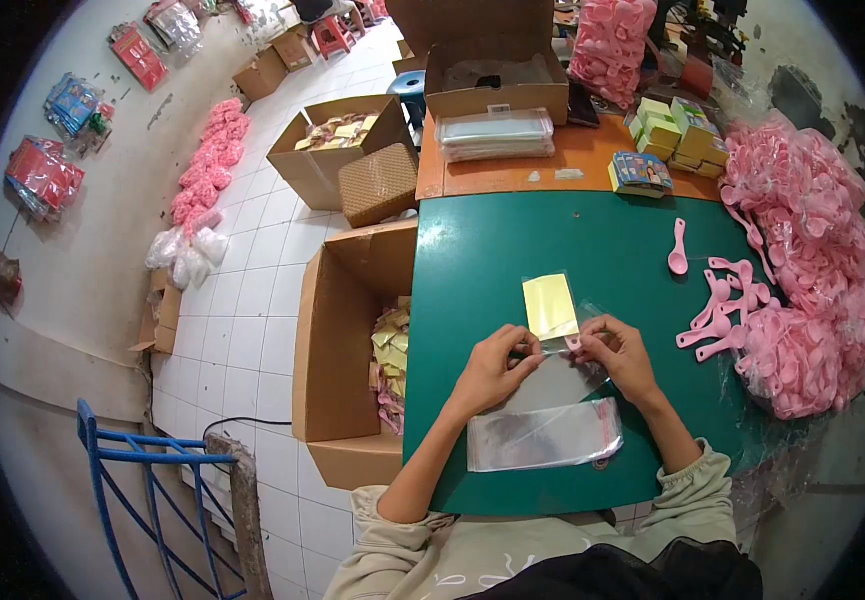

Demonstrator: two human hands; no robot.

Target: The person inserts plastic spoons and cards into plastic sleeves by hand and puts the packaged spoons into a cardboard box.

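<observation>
A clear plastic bag [557, 334] with a yellow card [549, 303] in it lies on the green table in front of me. My left hand [500, 366] pinches the bag's near edge at the left. At the right corner of that edge, my right hand [616, 356] is closed, thumb against fingers. A small pink end [573, 342] shows by its fingertips, perhaps a spoon handle; whether it lies inside the bag I cannot tell. Just below my hands rests a stack of clear plastic bags [542, 437]. Several loose pink spoons [717, 325] lie to the right, one spoon [677, 248] apart from them.
Bagged pink spoons [802, 270] heap along the table's right side. Small card packs [640, 175] and more clear bags [492, 135] sit on the orange surface behind. Left of the table stands an open carton [327, 340] holding yellow and pink packets. A blue metal frame [152, 450] stands lower left.
</observation>
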